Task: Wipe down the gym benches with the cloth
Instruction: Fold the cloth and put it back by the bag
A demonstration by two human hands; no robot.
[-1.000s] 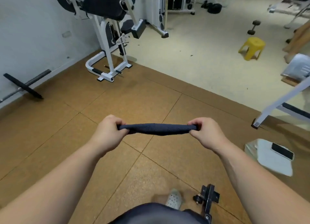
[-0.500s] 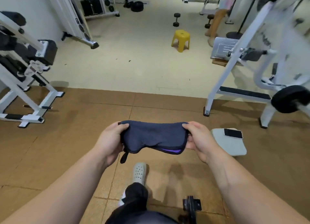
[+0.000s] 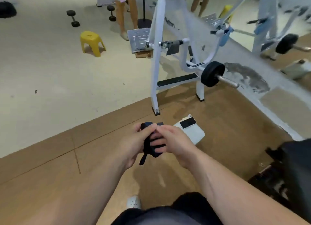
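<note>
Cloth, dark navy, bunched between hands

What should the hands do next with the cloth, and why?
Probably fold it flat for wiping. The left hand and right hand both grip the cloth, bunched up between them over the floor, and it touches no bench yet; a black cushion sits off to the right.

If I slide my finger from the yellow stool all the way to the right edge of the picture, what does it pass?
Yellow stool → dark cloth → flat white pad on the floor → black weight plate → black bench pad at the right edge.
</note>
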